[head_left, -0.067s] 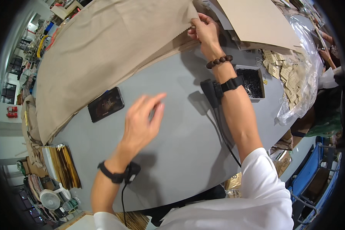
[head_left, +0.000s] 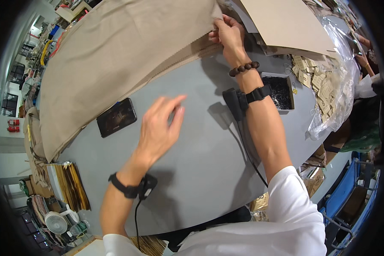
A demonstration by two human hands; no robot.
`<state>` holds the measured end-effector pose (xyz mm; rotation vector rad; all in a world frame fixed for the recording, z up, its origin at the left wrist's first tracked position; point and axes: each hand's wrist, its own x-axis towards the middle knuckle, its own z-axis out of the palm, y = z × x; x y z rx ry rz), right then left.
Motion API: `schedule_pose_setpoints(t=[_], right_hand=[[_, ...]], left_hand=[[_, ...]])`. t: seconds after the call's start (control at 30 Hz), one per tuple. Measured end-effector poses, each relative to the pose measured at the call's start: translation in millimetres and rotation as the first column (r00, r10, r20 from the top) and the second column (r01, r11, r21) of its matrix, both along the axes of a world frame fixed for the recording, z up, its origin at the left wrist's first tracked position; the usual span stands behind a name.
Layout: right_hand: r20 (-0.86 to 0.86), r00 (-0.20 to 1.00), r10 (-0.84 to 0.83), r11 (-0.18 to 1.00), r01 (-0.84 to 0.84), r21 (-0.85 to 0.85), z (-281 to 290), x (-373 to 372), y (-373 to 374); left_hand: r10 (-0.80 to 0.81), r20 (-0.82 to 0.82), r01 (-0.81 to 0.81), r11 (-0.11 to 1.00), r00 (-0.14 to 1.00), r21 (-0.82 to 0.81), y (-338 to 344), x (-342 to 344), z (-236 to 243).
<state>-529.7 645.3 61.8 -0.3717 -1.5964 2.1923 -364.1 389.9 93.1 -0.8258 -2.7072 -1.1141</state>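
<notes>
A large beige cloth [head_left: 115, 51] with a zigzag-cut edge lies across the far left part of the grey table [head_left: 200, 170]. At its right corner, my right hand [head_left: 231, 36] pinches the cloth edge between thumb and fingers. My left hand [head_left: 160, 126] hovers over the table with nothing in it, slightly smeared by motion. Its index finger stretches out to the right and the thumb stands apart. Left of that hand, a dark phone [head_left: 117, 117] lies face up beside the cloth's near edge.
Beige cardboard sheets [head_left: 290, 25] sit at the far right. Nearby are a small box of black strings [head_left: 279, 91] and a heap of beige tags [head_left: 322, 85] on clear plastic. Brown-edged folders [head_left: 70, 185] stand at the left. Another person's hand [head_left: 362, 59] shows at the right edge.
My left hand has moved slightly away from me, over the table. My right hand stays on the cloth corner.
</notes>
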Motion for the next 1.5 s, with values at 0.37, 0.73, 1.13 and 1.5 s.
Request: schedule_pose_setpoints(t=[0.37,0.73,1.13,1.5], right_hand=[[0.042,0.999,0.003,0.996,0.001,-0.094,-1.5,2.1,3.7],[-0.418,0.89,-0.183,0.518,0.449,0.728,-10.3,4.5,-39.3],[-0.394,0.897,0.202,0.363,0.305,0.88,-2.9,27.2,-51.6],[-0.516,0.851,-0.096,0.465,0.496,0.733,9.4,16.1,-8.8]], left_hand=[[0.387,-0.398,-0.492,0.846,0.832,-0.206,33.8,-146.5,-49.7],[0.351,-0.318,-0.403,0.908,0.881,-0.115,21.5,-154.4,-34.0],[0.418,-0.053,-0.4,0.893,0.907,0.207,31.5,-143.1,13.4],[0.399,-0.571,-0.346,0.915,0.717,0.205,2.4,-110.6,21.8]])
